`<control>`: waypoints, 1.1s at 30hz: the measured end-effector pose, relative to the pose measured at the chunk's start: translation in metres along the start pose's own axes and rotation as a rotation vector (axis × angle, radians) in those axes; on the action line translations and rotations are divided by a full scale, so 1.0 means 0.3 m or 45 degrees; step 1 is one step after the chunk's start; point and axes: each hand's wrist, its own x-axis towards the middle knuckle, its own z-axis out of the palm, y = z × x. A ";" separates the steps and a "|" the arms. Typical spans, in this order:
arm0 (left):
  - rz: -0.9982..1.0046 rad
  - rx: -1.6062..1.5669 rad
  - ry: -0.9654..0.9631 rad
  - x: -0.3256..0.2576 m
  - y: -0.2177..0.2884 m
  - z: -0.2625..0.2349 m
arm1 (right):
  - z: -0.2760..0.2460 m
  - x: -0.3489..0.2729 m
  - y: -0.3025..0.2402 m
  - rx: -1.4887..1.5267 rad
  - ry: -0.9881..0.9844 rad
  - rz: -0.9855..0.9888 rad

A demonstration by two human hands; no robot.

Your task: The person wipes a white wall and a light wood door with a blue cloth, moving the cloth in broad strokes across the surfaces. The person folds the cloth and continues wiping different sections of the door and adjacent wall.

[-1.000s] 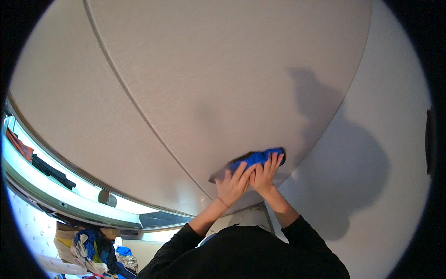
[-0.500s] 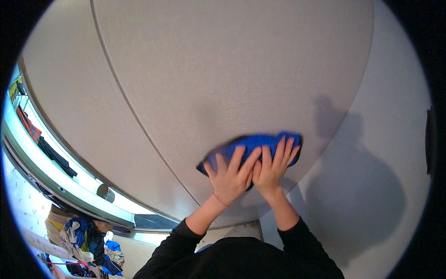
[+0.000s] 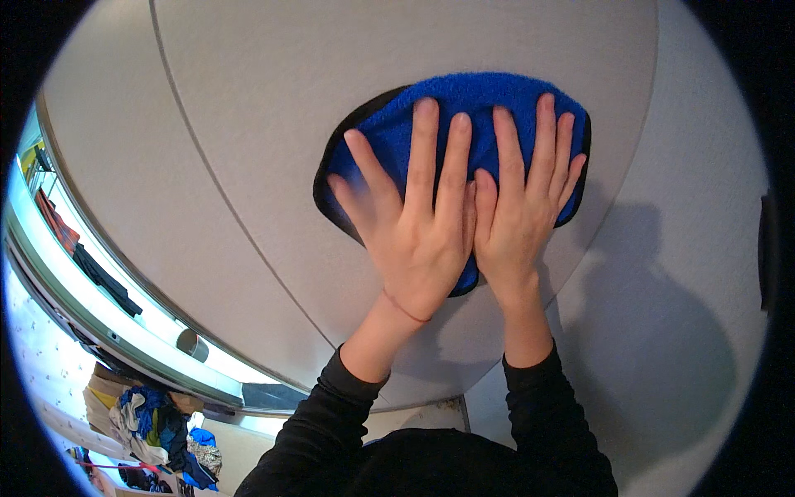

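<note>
A blue microfibre cloth (image 3: pixel 480 87) with a black border lies spread against a large pale beige panel (image 3: pixel 331 50). My left hand (image 3: pixel 418 211) is pressed flat on the cloth's left part, fingers stretched and spread, a thin reddish band at its wrist. Beside it, my right hand (image 3: pixel 522 199) rests flat on the right part, its fingers extended too. The thumb sides of both hands meet near the middle. Below them, a tip of the cloth hangs out between the wrists. Both palms hide much of the cloth's lower half.
A thin seam (image 3: pixel 224 195) runs down the panel at left. To the right stands a pale wall (image 3: pixel 696 149) carrying my shadow, with a dark object (image 3: pixel 768 253) at its edge. Beyond the panel's left edge are hanging garments (image 3: pixel 103 282) and a heap of clothes (image 3: pixel 166 435).
Both hands and the cloth have moved up the panel, farther from my body, with my arms reaching out more. The cloth now appears larger and more widely spread.
</note>
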 end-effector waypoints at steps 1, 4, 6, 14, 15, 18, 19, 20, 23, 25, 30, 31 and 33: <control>0.029 -0.033 0.023 -0.012 0.006 0.001 | 0.001 -0.017 0.001 0.062 0.059 -0.007; 0.056 -0.027 -0.177 -0.144 0.013 -0.020 | 0.007 -0.174 -0.009 0.165 -0.041 0.149; 0.117 0.028 -0.168 -0.259 0.012 -0.035 | 0.011 -0.312 -0.029 0.237 0.000 0.153; 0.062 -0.030 -0.189 -0.240 0.053 -0.013 | -0.006 -0.286 0.025 0.218 -0.163 0.101; -0.014 -0.064 -0.198 -0.183 0.070 0.002 | -0.009 -0.217 0.057 0.144 -0.190 0.082; -0.063 -0.106 -0.098 -0.033 0.138 0.052 | -0.014 -0.044 0.149 0.101 0.013 0.049; 0.008 -0.120 -0.004 -0.006 0.159 0.066 | -0.015 -0.017 0.171 0.155 0.157 0.007; 0.021 -0.115 -0.024 0.003 0.177 0.075 | -0.017 -0.009 0.189 0.166 0.189 0.032; 0.116 -0.106 -0.070 -0.074 0.217 0.088 | -0.022 -0.112 0.225 0.093 0.191 0.122; 0.200 -0.056 -0.128 -0.191 0.223 0.100 | -0.015 -0.257 0.249 0.086 0.120 0.193; 0.388 -0.038 -0.534 -0.634 0.199 0.061 | 0.008 -0.796 0.222 0.119 -0.076 0.284; 0.430 -0.067 -0.581 -0.723 0.179 0.048 | 0.027 -0.896 0.200 0.100 -0.031 0.257; 0.511 -0.115 -0.701 -0.881 0.133 0.011 | 0.005 -1.084 0.129 0.149 -0.152 0.323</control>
